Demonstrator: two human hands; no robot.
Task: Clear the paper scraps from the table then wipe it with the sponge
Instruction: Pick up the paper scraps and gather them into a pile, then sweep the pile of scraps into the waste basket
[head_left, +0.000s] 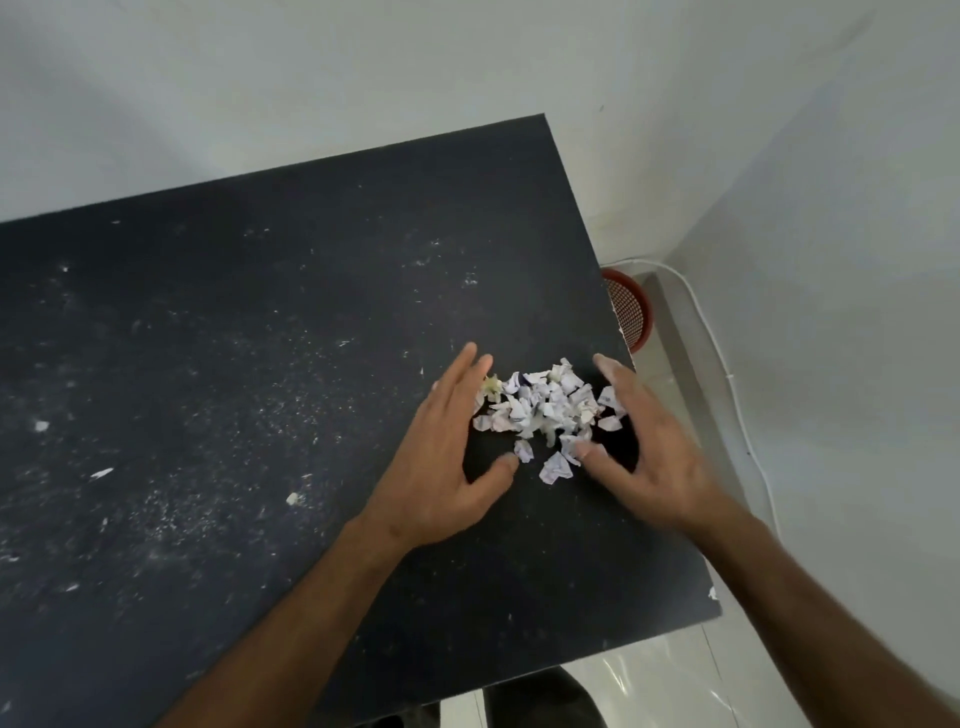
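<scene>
Two hands: both lie on the tabletop (218, 364) with fingers straight and spread, gripping nothing, cupped toward each other on either side of the scraps.
Left hand (447, 467): fingers point away from the person and slightly right; its inner edge touches the left end of the pile, thumb stretched toward the near scraps.
Right hand (644, 447): blurred; fingers point away and left, palm side against the right end of the pile, thumb tip beside a loose scrap.
Paper scraps (540, 410): one loose heap of small crumpled white bits with dark print, between the hands, near the tabletop's right edge; the heap's long axis runs left to right, with a few pieces trailing toward the person.
Stray bits: a few white flecks (101, 473) lie well apart on the left part of the tabletop, amid pale dust.
Hidden or unclear: the right hand covers some scraps at the heap's right end; the print is unreadable.
Red basket (631, 312): on the floor beyond the right edge, mostly hidden by the tabletop.
White cable (727, 374): runs along the floor by the wall.
</scene>
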